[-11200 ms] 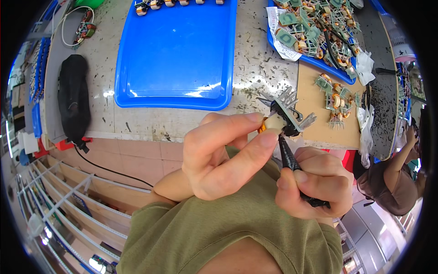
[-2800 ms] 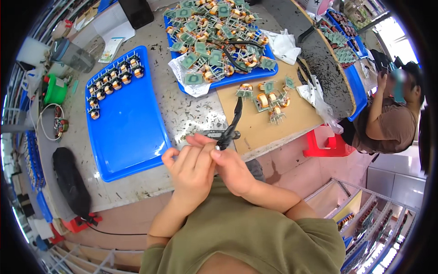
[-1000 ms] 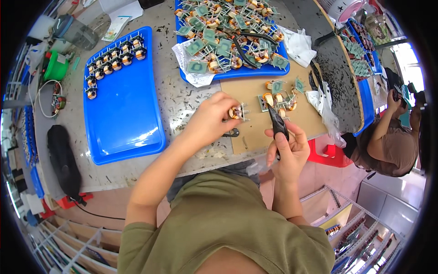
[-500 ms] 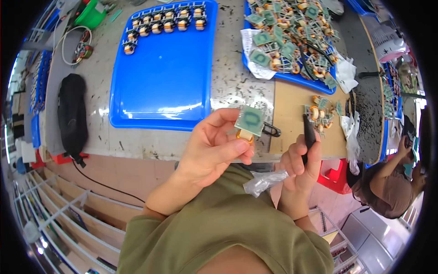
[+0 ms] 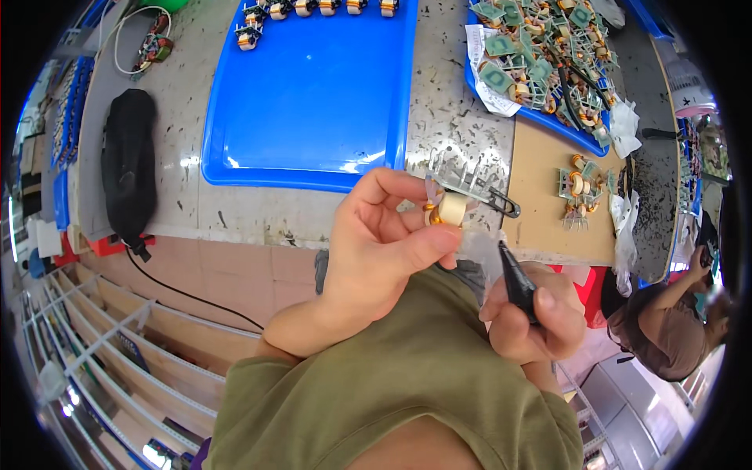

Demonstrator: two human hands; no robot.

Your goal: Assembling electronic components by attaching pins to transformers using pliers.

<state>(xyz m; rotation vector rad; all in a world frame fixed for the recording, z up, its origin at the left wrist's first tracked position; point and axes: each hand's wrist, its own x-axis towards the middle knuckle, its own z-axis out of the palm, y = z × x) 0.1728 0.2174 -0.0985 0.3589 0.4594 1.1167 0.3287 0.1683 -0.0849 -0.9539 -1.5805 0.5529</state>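
My left hand [image 5: 392,235] is closed on a small circuit board [image 5: 462,185] with a cream-and-copper coil [image 5: 451,210]. Its thumb and fingers pinch the coil, and the board's pins point up and away from me. My right hand [image 5: 536,317] is closed round a black cone-shaped bag [image 5: 515,278] that looks like a piping bag of dark paste. The bag's tip points up towards the coil, a short way off it. Thin clear plastic [image 5: 487,254] sticks out beside the right hand. Just behind the board, a black looped tool end [image 5: 505,205] shows; the rest is hidden.
A blue tray [image 5: 313,102] ahead holds a row of coil boards [image 5: 329,7] at its far end. Another blue tray [image 5: 564,133] at right is heaped with boards and black-handled pliers [image 5: 570,98]. Several boards [image 5: 580,188] sit on cardboard [image 5: 540,211]. A person [image 5: 670,329] sits far right.
The board in my left hand has turned from its green face showing to its pins and coil showing. My right hand has tipped the black bag's point towards the board. The view has shifted.
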